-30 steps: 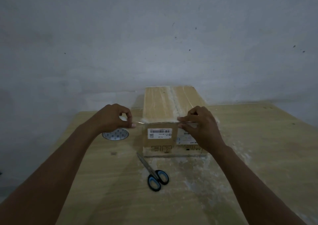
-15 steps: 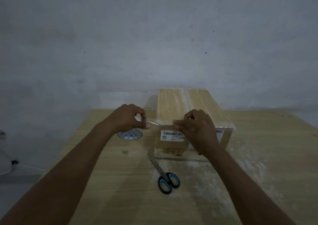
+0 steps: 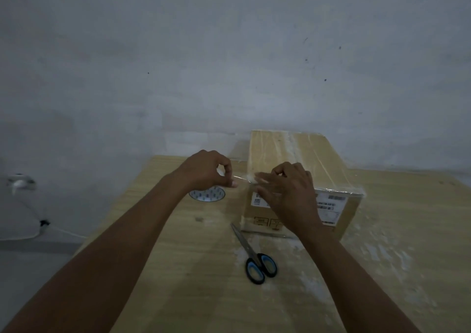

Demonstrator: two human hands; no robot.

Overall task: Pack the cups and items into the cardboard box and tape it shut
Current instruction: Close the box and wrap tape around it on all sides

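A closed cardboard box (image 3: pixel 293 154) with clear tape along its top seam stands at the far side of the wooden table (image 3: pixel 178 269). My left hand (image 3: pixel 207 170) holds the tape roll (image 3: pixel 207 194) just left of the box and pinches a stretched strip of clear tape (image 3: pixel 242 177). My right hand (image 3: pixel 288 195) presses the strip's other end onto the box's near top edge, over the front label. No cups are in sight.
Blue-handled scissors (image 3: pixel 251 256) lie shut on the table in front of the box. A grey wall stands right behind the table. At the far left a white cable and socket (image 3: pixel 20 183) sit beyond the table's left edge.
The view has swung left, so the box sits further right. My right hand has slid left along the box's near edge toward the left corner, and the stretched tape between the hands is shorter.
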